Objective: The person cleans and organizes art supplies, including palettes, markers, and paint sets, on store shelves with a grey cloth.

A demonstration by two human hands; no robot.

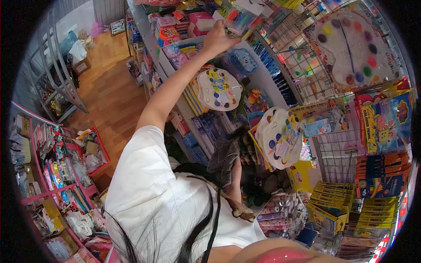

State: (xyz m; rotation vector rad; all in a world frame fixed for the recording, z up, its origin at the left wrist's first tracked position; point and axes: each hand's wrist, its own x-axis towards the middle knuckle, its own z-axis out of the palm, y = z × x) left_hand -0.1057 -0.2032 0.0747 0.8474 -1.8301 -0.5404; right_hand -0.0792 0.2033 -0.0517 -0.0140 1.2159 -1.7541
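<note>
My left hand is stretched out to the top of the shelf, its fingers closed on the edge of a clear packet with brightly coloured contents. Below that arm, a white palette-shaped paint set leans against yellow-edged packs in a white bin. My right forearm is bent close to my body. A dark grey cloth is bunched at its end and covers my right hand, so the fingers are hidden. Beside the cloth, more palette-shaped paint sets hang in a stack.
A wire grid on the right carries a large paint palette pack, colouring packs and yellow boxes. Pink-framed shelves full of goods stand at the left, next to a red crate on the wooden floor.
</note>
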